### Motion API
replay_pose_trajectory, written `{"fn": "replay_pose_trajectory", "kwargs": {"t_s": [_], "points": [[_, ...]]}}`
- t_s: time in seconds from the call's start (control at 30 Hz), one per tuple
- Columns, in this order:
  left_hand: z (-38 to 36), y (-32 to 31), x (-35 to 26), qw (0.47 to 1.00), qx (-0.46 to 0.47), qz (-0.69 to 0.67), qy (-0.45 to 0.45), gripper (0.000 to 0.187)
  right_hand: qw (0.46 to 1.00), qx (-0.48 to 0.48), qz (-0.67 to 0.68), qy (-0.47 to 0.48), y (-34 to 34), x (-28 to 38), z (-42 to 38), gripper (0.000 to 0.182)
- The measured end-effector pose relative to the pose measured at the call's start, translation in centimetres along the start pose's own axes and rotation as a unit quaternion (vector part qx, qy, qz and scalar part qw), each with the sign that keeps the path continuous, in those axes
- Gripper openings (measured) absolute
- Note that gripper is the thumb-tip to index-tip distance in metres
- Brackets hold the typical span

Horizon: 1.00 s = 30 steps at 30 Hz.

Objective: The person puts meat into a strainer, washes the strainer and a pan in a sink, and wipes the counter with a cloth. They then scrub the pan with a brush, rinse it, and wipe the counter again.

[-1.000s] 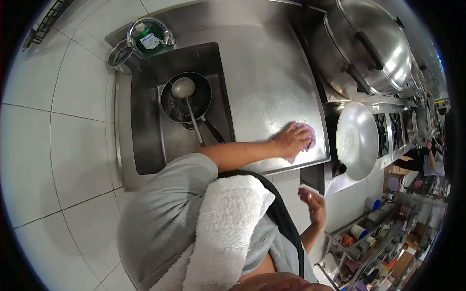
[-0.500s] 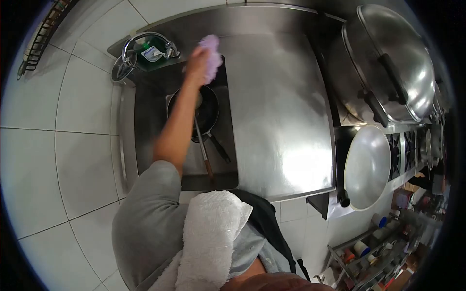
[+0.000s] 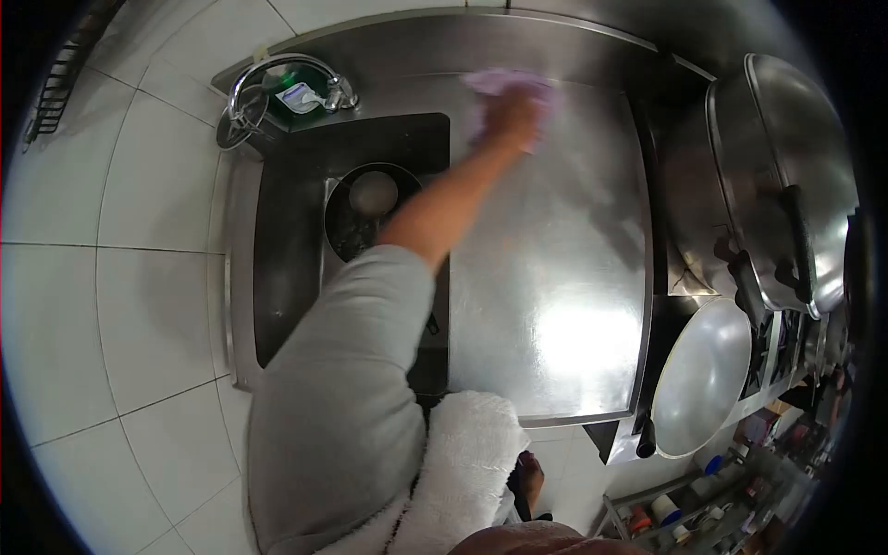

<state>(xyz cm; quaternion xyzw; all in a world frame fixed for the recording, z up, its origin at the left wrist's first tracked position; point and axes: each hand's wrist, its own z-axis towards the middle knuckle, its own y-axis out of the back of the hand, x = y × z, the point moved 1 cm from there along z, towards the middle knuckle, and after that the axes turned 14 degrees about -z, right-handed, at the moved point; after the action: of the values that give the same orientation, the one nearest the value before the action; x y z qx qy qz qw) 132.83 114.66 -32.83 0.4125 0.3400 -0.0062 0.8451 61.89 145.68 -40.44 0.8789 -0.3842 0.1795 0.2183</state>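
Pressing a purple cloth (image 3: 504, 81) flat against the far part of the steel surface (image 3: 555, 277), my left hand (image 3: 514, 113) is stretched out with the arm reaching over the sink (image 3: 287, 231); the fingers are spread over the cloth and hold it down against the metal, close to the raised back edge. Whether the other hand is open or closed I cannot tell: only a small bit of what seems to be my right hand (image 3: 529, 474) shows low beside the white towel (image 3: 462, 472) draped over my shoulder. To the left of my arm, a dark pan (image 3: 356, 222) sits in the sink with a ladle (image 3: 373, 192) resting in it, and behind the sink a tap (image 3: 277, 74) curves over a green bottle (image 3: 298, 92). To the right, beyond the surface's edge, stands a big lidded pot (image 3: 786, 176), with a wok (image 3: 703, 379) nearer to me. From here I judge the main risk lies in the long reach: my sleeve hangs right over the pan, so dropping the elbow could dip the sleeve in or knock the ladle. A wide sweep to the right might run the cloth into the pot, which may be hot, and the shiny surface looks wet, so a leaning hand could slip.
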Motion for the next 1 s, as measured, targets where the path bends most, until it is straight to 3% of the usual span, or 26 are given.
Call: {"fn": "replay_pose_trajectory", "kwargs": {"t_s": [0.03, 0.07, 0.1, 0.17, 0.2, 0.23, 0.3, 0.33, 0.37, 0.4, 0.43, 0.47, 0.5, 0.57, 0.6, 0.63, 0.7, 0.73, 0.77, 0.83, 0.87, 0.93, 0.97, 1.0], "points": [[-0.9, 4.0, 4.6, 0.993, -0.111, -0.030, -0.016, 0.027, 0.998, -0.004, 0.028, -0.049, -0.3, 0.4, -0.4, 0.037], [-1.9, 8.3, 8.3, 0.989, -0.139, -0.034, 0.031, 0.018, 0.993, -0.010, 0.058, -0.098, -0.8, 1.5, -1.2, 0.037], [-3.8, 12.5, 9.3, 0.982, -0.183, 0.034, 0.024, 0.020, 0.999, 0.022, -0.011, -0.048, -1.1, 0.4, -0.3, 0.037], [-4.0, 15.3, 14.9, 0.987, -0.154, 0.030, 0.023, 0.017, 0.993, 0.070, -0.098, 0.017, -0.9, -4.8, 0.4, 0.035], [-4.2, 18.2, 10.0, 0.986, -0.006, -0.101, 0.134, 0.015, 0.988, 0.086, -0.122, 0.038, -0.7, -6.9, -0.5, 0.034], [-4.5, 17.5, 10.4, 0.975, 0.060, -0.201, 0.071, 0.016, 0.989, 0.086, -0.109, 0.041, -1.1, -6.6, -0.7, 0.033], [-9.3, 16.4, 3.0, 0.884, 0.294, -0.306, 0.193, 0.016, 0.992, 0.096, -0.071, 0.044, -2.3, -6.8, -1.0, 0.031], [-14.9, 14.6, 1.4, 0.921, 0.330, -0.058, -0.197, 0.022, 0.993, 0.103, -0.053, 0.035, -2.1, -7.5, -1.4, 0.030], [-20.0, 15.2, -5.4, 0.919, 0.315, -0.149, -0.184, 0.031, 0.993, 0.109, -0.035, 0.043, -2.2, -7.5, 0.3, 0.030], [-26.0, 13.5, -5.3, 0.885, 0.293, -0.190, -0.310, 0.039, 0.992, 0.114, -0.017, 0.052, -2.3, -7.5, 1.8, 0.029], [-29.5, 14.9, -10.3, 0.863, 0.377, -0.282, -0.184, 0.032, 0.994, 0.108, 0.013, 0.019, -2.4, -7.5, 2.3, 0.029], [-32.4, 16.4, -13.6, 0.839, 0.390, -0.247, -0.287, 0.023, 0.994, 0.100, 0.043, -0.013, -2.4, -7.6, 2.7, 0.029], [-35.1, 15.9, -14.7, 0.803, 0.392, -0.309, -0.327, 0.018, 0.992, 0.089, 0.075, -0.045, -2.5, -7.7, 3.2, 0.029], [-33.1, 14.9, -15.1, 0.810, 0.439, -0.249, -0.298, 0.025, 0.952, 0.038, 0.197, -0.232, -2.8, -6.6, 3.1, 0.029], [-30.0, 13.3, -14.1, 0.854, 0.387, -0.184, -0.294, 0.030, 0.952, 0.023, 0.180, -0.247, -2.9, -5.9, 2.8, 0.030], [-24.5, 11.1, -12.7, 0.893, 0.328, -0.118, -0.286, 0.036, 0.946, 0.075, 0.243, -0.201, -2.4, -8.4, 3.4, 0.030], [-12.1, 6.1, -8.1, 0.935, 0.337, -0.109, -0.036, 0.058, 0.946, 0.042, 0.253, -0.199, -2.4, -10.4, 3.0, 0.031], [-5.8, 4.3, -6.5, 0.950, 0.280, 0.087, -0.108, 0.061, 0.950, 0.027, 0.266, -0.163, -2.5, -9.4, 2.0, 0.030], [-0.7, 1.9, -5.3, 0.975, 0.207, 0.066, -0.038, 0.062, 0.952, 0.009, 0.278, -0.132, -2.5, -7.2, -0.6, 0.029], [4.4, -4.8, -5.3, 0.990, 0.070, 0.096, -0.070, 0.049, 0.972, 0.002, 0.182, -0.148, -2.1, -1.5, -3.8, 0.026], [2.8, -8.3, -6.5, 0.975, 0.143, -0.098, -0.138, 0.040, 0.977, 0.001, 0.135, -0.164, -1.7, 1.0, -5.2, 0.025], [-5.1, -9.1, -15.9, 0.944, 0.244, -0.214, -0.056, 0.016, 0.989, 0.080, 0.080, -0.098, -0.4, 5.9, -6.9, 0.024], [-9.1, -9.3, -20.7, 0.921, 0.286, -0.263, -0.006, 0.007, 0.990, 0.114, 0.084, -0.012, 0.5, 9.4, -7.8, 0.024], [-15.1, -7.5, -24.4, 0.923, 0.308, -0.217, -0.077, 0.007, 0.991, 0.129, -0.005, 0.025, 1.7, 13.1, -8.6, 0.024]]}}
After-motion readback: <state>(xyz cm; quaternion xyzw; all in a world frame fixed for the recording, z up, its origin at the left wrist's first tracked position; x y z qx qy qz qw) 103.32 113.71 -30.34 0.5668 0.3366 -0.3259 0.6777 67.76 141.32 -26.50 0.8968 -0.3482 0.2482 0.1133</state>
